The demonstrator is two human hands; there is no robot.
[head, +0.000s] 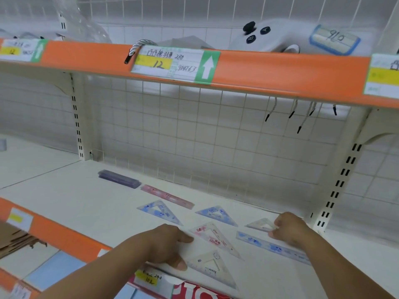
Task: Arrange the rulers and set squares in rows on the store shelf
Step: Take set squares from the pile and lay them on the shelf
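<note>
Rulers and set squares lie on the white shelf (64,197). A purple ruler stack (118,179) and a pink ruler (167,196) lie at the back. Two blue set squares (160,212) (218,214) sit in the middle, with a pink set square (212,236) in front of them. My left hand (166,244) grips the left edge of a clear set square (210,268) near the front edge. My right hand (289,228) pinches a small clear set square (260,224) at the right, above a blue ruler (272,247).
An orange-edged upper shelf (280,72) with price labels hangs overhead, carrying a white game controller (269,35). Wire grid backing (194,137) closes the rear. A slotted upright (339,184) stands at the right. Cardboard (15,240) lies lower left.
</note>
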